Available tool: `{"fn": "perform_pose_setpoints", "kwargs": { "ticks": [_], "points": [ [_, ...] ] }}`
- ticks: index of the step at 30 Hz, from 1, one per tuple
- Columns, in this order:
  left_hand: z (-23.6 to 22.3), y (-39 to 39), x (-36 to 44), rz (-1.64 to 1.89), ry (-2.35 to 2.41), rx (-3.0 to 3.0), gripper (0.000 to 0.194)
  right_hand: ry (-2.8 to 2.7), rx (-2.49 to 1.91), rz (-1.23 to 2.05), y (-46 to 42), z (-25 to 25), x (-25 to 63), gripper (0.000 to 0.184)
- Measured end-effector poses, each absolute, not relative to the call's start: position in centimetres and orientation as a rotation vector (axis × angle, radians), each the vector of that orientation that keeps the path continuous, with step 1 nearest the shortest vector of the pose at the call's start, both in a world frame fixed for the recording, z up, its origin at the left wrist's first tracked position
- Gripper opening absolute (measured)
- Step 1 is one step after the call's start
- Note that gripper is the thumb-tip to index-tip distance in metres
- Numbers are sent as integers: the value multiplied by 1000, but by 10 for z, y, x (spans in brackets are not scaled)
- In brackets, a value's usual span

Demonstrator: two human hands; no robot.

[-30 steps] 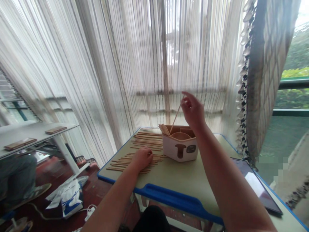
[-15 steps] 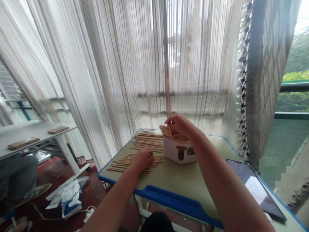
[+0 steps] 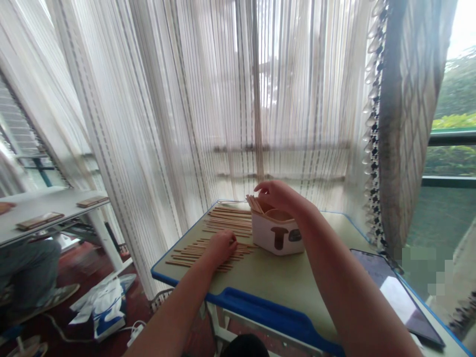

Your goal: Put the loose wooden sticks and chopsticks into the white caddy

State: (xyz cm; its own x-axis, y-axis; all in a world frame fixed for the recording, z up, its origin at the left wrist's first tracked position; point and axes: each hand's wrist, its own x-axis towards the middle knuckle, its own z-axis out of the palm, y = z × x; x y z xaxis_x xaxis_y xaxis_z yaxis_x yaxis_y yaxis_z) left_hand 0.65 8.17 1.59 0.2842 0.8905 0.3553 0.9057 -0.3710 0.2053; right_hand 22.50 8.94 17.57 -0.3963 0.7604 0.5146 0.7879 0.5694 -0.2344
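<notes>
Down from on high comes the right hand point(image 3: 278, 193), over the box point(image 3: 265, 235), fingers loosely bent; left hand point(image 3: 222, 246), half-curled, lies over sticks point(image 3: 193, 251) to the left (whether either grips anything, can't tell).

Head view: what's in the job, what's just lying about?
In the job:
loose sticks by the left hand
white box by the right hand
sticks leaning in it

Apparently lying about:
tablet
white-and-blue package
flat boards on the side table

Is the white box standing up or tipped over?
Standing up: the white box sits on the table with its open top facing upward, and wooden sticks poke out above its rim.
</notes>
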Motion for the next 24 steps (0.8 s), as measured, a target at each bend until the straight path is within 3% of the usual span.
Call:
{"fn": "perform_pose_setpoints", "kwargs": {
  "ticks": [12, 24],
  "points": [
    [5, 95, 4, -802, -1557, -2423, 23, -2177, -1120, -151, 98, 171, 227, 27],
    [22, 79, 1, -1409, -1305, -1933, 12, -2189, -1151, -145, 92, 174, 221, 26]
  ]
}}
